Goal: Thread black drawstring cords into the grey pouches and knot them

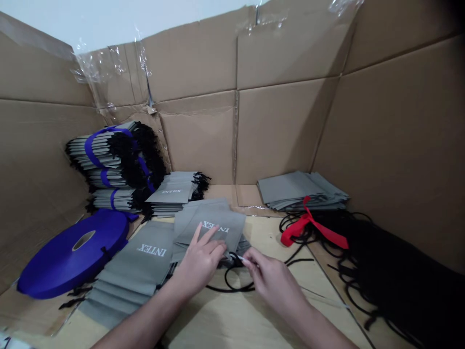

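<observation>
Cardboard walls (283, 126) behind the desk (218, 320).
Left hand (203, 259), fingers spread, rests on the gray pouch (231, 223); at its near edge, right hand (269, 275) pinches a pale strip (241, 258) beside black cord (232, 290).

From my feed I see grey pouches (225, 220) with white lettering, black cords (399, 271), a solid blue ribbon roll (43, 261), a bright red ribbon (296, 230), plain brown cardboard (199, 58) and a pale yellowish-tan tabletop (214, 315). Blue bands (92, 152) stripe the grey-and-black bundles (105, 145).
</observation>
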Demonstrator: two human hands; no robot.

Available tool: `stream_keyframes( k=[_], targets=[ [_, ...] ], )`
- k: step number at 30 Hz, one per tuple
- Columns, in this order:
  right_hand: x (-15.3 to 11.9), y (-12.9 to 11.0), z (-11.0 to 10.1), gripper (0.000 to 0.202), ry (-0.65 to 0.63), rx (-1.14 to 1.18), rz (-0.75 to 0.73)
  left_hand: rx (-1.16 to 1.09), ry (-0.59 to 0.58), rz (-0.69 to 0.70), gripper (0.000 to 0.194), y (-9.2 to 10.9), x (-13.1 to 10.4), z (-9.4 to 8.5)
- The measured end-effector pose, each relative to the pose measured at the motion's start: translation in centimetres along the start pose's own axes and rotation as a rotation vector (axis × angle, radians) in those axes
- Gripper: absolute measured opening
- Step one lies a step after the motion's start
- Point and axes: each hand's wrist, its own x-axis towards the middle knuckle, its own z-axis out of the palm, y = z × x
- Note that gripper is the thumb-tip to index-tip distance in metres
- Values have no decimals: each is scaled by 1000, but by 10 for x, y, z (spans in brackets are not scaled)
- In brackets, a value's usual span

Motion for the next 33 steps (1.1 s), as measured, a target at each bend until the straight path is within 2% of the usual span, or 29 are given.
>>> stream_keyframes(
  k=[4,7,9,12,17,20,22,24,28,31,33],
  targets=[
    [4,1,1,27,-44,216,83,45,26,114,17,-3,0,1],
    [6,1,3,32,-116,319,131,58,-8,114,17,0,0,0],
    [5,-1,3,32,-120,290,135,23,-50,101,17,2,-2,-2],
    [-1,-4,1,25,32,97,75,-93,-35,65,20,3,-7,-3],
    [-10,-9,4,34,387,-202,-276,-243,106,63,26,3,-10,0],
    [-11,-13,10,34,476,-331,-435,-225,71,87,25,9,-8,3],
    [-9,-16,11,31,439,-371,-434,-187,22,75,24,13,-7,3],
    [-5,-18,6,26,342,-394,-381,-153,-3,44,23,11,-5,0],
    [3,-5,-18,15,184,-480,-303,-80,-2,-29,24,-8,-2,-11],
    [5,8,-28,19,189,-553,-266,2,51,-70,25,-19,-1,-16],
    [5,9,-23,19,229,-536,-312,25,61,-34,25,-17,-1,-14]
  ],
)
